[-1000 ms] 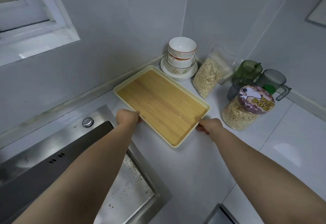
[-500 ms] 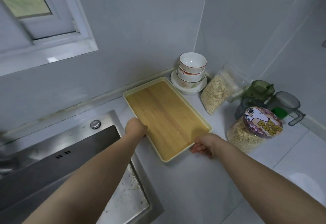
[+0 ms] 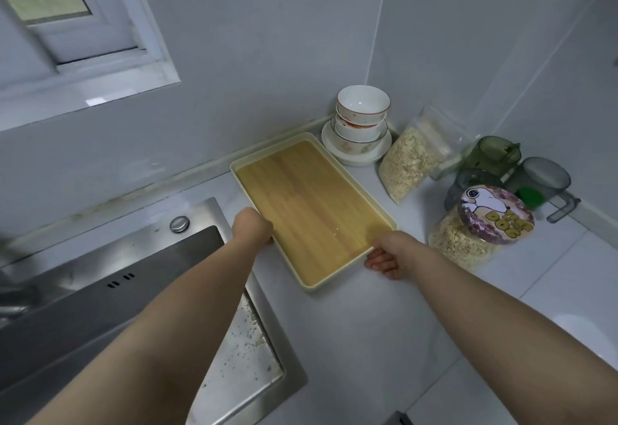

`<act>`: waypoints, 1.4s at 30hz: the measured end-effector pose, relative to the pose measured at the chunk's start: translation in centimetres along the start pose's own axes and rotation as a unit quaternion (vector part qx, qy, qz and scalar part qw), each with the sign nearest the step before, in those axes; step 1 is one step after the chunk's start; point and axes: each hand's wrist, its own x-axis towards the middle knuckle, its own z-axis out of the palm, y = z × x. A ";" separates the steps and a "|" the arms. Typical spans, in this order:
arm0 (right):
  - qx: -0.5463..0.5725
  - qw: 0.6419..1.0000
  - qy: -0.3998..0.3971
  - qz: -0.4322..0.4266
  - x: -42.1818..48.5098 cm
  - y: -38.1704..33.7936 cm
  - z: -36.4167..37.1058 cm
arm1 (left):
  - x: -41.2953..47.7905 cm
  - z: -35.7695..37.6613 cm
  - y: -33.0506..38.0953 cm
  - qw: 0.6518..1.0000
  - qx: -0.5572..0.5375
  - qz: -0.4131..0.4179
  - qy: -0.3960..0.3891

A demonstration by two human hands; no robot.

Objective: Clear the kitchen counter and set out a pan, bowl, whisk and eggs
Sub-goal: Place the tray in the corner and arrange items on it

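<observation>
Tray (image 3: 311, 203) seemingly nearer wall (image 3: 234, 106), left hand (image 3: 252, 225) and right hand (image 3: 391, 252) fingers round its rim.

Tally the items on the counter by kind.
tray: 1
bowls: 3
plate: 1
oat bag: 1
oat jar: 1
plastic mugs: 3
total: 10
</observation>
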 end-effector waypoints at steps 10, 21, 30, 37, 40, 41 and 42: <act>0.023 0.999 0.016 -0.045 -0.4 1.0 0.4 | -2.2 -1.5 1.7 0.953 0.283 0.103 -0.040; -0.207 0.946 0.148 -0.201 -5.2 1.4 -3.3 | -8.0 0.9 4.3 0.848 0.462 0.259 -0.015; -0.250 0.843 0.302 -0.369 -10.5 -0.2 -8.9 | -10.9 4.4 11.1 0.885 0.276 0.370 -0.061; -0.221 0.834 0.342 -0.372 -8.3 -4.4 -14.1 | -9.8 6.6 15.5 0.925 0.110 0.337 -0.134; -0.255 0.847 0.327 -0.333 -6.1 -7.2 -15.8 | -8.7 7.1 16.9 0.939 0.066 0.304 -0.147; -0.269 0.854 0.310 -0.318 -5.5 -8.0 -16.1 | -8.4 7.2 17.1 0.942 0.060 0.293 -0.153; -0.281 0.862 0.292 -0.305 -4.5 -8.9 -16.4 | -7.9 7.4 17.4 0.944 0.059 0.284 -0.157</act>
